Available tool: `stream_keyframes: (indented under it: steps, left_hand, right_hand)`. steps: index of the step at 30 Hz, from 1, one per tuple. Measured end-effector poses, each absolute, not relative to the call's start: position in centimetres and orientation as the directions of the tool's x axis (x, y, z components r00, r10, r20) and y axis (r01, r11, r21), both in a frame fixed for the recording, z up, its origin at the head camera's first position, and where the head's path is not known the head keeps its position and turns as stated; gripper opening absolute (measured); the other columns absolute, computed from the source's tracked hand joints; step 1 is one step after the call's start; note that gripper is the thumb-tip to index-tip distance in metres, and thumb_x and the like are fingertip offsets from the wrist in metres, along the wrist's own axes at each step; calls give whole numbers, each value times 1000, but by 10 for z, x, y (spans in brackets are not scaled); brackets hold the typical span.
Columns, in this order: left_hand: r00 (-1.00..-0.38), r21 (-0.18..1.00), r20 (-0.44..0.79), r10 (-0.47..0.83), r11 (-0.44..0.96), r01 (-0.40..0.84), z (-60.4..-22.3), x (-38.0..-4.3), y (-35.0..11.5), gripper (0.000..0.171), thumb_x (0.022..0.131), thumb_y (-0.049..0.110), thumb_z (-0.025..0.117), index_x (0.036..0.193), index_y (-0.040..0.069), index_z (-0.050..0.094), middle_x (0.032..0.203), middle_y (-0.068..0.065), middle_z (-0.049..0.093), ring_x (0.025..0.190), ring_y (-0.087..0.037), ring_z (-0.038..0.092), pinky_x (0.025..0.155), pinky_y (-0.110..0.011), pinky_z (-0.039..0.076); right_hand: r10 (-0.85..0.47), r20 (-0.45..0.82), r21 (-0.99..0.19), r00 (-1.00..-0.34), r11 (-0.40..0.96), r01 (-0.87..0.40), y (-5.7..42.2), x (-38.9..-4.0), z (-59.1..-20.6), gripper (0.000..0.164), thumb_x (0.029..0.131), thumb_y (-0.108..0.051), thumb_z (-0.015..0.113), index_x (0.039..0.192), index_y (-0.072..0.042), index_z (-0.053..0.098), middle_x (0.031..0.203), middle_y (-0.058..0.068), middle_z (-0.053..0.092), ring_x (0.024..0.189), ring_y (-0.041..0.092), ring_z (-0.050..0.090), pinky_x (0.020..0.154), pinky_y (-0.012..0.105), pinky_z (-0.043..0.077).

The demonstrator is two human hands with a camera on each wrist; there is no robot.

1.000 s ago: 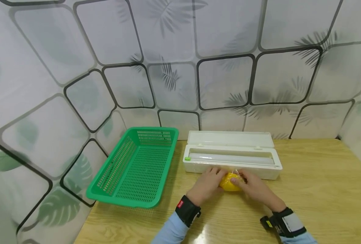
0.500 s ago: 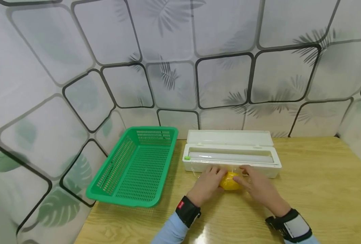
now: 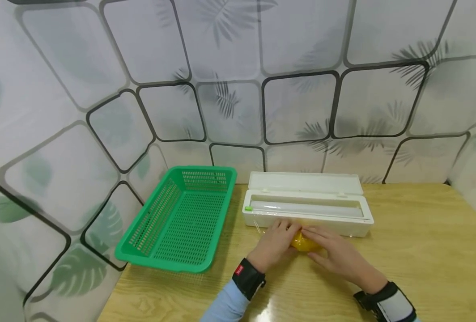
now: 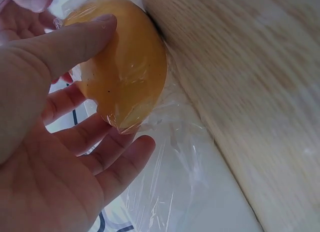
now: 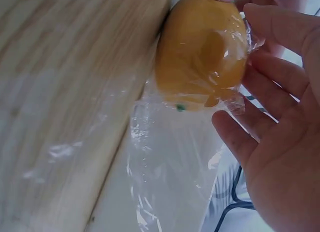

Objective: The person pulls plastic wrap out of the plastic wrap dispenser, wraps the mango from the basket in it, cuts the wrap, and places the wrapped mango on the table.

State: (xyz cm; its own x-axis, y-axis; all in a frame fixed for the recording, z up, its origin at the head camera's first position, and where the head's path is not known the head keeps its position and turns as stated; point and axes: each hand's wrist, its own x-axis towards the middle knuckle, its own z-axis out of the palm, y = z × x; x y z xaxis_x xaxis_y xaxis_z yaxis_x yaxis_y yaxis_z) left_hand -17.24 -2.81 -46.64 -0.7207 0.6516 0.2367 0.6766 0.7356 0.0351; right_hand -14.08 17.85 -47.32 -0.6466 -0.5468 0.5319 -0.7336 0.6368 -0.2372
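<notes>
A yellow fruit [image 3: 303, 244], oval with small dark specks and a green spot at one end, is covered in clear cling film [image 5: 172, 157]. It touches the table in front of a white cling film dispenser [image 3: 352, 229]. My left hand [image 3: 276, 243] holds the fruit, its thumb [image 4: 97, 34] on the near face and its fingers behind. On the other side is my right hand [image 3: 338, 255]; its fairly straight fingers touch the film at the fruit's edge, with the thumb spread apart. Film stretches from the fruit across the dispenser's front.
The dispenser's lid [image 3: 304, 182] stands raised, showing a film roll [image 3: 306, 208] and a green slider [image 3: 248, 208] at the left end. A green plastic basket [image 3: 217, 223] is to the left on the wooden table [image 3: 415, 250]. A patterned curtain [image 3: 230, 112] stands behind.
My right hand has lifted its pinch from the film and come back lower, its fingers now over the fruit's right side. The left hand stays in place.
</notes>
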Motion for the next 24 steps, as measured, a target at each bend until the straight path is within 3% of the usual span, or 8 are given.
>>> stream_keyframes:
  steps: [10,17,24]
  left_hand:
    - [-737,37,202,645,747,664,-465,-172,-27,56,88,33,76,135,18,50,126,-5,60,117,-22,55,95,-32,51]
    - [-710,12,251,658,731,682,-468,-173,-31,59,89,34,74,136,11,47,125,-5,60,115,-22,55,99,-29,47]
    - [-705,38,254,662,721,692,-470,-174,-34,55,91,36,72,133,9,48,128,-5,60,116,-21,55,102,-27,45]
  right_hand:
    - [-540,394,-324,-743,675,-663,186,-142,-481,75,73,-8,86,140,0,53,142,18,54,124,36,55,96,52,49]
    - [-548,412,-286,-728,681,-674,189,-145,-486,83,68,-6,88,142,-2,51,145,15,51,126,34,53,99,50,45]
    - [-517,473,-249,-713,698,-671,185,-149,-488,78,65,-3,87,137,-3,57,135,16,56,117,34,56,95,52,48]
